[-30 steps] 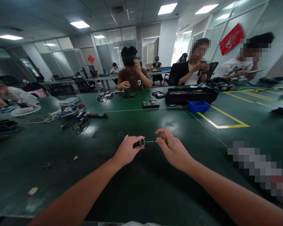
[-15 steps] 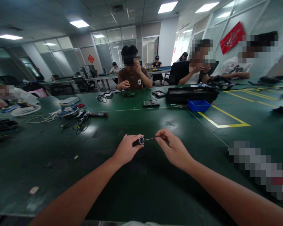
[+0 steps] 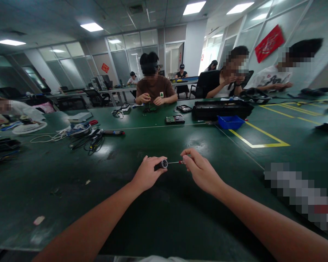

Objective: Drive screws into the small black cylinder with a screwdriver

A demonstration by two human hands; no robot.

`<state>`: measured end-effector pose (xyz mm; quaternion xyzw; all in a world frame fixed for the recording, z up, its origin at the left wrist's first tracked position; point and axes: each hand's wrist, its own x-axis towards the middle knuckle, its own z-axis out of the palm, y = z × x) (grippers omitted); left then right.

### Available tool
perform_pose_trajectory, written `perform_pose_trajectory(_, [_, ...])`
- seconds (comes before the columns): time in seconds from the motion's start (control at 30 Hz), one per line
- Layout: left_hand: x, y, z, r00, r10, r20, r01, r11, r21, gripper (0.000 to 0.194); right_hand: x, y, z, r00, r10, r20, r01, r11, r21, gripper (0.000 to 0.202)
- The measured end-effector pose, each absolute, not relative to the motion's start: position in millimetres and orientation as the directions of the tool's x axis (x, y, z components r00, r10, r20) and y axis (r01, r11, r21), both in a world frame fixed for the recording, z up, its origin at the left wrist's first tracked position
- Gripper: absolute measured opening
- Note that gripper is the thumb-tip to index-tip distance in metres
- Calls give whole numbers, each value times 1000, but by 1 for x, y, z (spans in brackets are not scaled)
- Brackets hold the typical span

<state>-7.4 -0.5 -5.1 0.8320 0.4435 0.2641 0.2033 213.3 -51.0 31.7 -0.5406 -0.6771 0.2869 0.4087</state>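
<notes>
1. Extending beneath and beyond both sets of fingers, the green table (image 3: 164, 218) serves as the work surface.
2. Right hand (image 3: 202, 170): thumb and fingers pinching the handle of a red-collared tool (image 3: 180, 162), index finger arched above the thumb.
3. Left hand (image 3: 144, 175): thumb below and forefinger above, gripping a black cylinder (image 3: 160, 166).
4. The black cylinder sits between the left fingertips, silver-ringed end facing the person. No part is seen removed from it.
5. The red-collared tool, apparently a screwdriver, projects from the right fingertips towards the left ones, its thin shaft reaching the ringed end.
6. Progress, in judgement: mid-step. Done: cylinder secured, tool lined up. Left: tool not yet withdrawn, cylinder not yet released. Whether the tip is seated or merely alongside is too small to confirm.
</notes>
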Motion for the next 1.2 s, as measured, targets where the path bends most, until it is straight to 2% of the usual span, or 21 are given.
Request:
perform_pose_trajectory(0.13, [-7,-1,-2,439,859,264,648,-507,568,38,212,-50,32,-93,954,285,437,296,-849,16])
perform_pose_trajectory(0.23, [-5,-2,1,421,864,278,651,-501,570,38,212,-44,27,-50,956,289,331,289,-898,19])
perform_pose_trajectory(0.33, [-4,-4,3,474,815,332,613,-577,540,38,214,-35,20,101,979,178,96,169,-981,31])
perform_pose_trajectory(0.4, [-4,-4,3,497,800,337,611,-598,518,38,217,-29,16,82,996,30,-87,37,-996,31])
perform_pose_trajectory(0.47, [-4,-3,1,490,815,309,630,-576,521,40,219,-25,13,112,994,9,-143,25,-989,29])
perform_pose_trajectory(0.57, [-4,-2,-1,480,830,284,637,-553,537,41,218,-25,12,169,981,95,-68,108,-992,30])
perform_pose_trajectory(0.77, [-4,-3,-1,476,834,278,647,-546,532,40,214,-37,21,133,959,251,233,216,-948,29])
perform_pose_trajectory(0.93, [-4,-3,-2,496,831,251,653,-548,523,40,214,-45,27,61,939,339,462,274,-843,26])
perform_pose_trajectory(1.2, [-2,-4,-5,525,822,221,673,-560,484,42,213,-48,30,-95,896,435,619,395,-678,19])
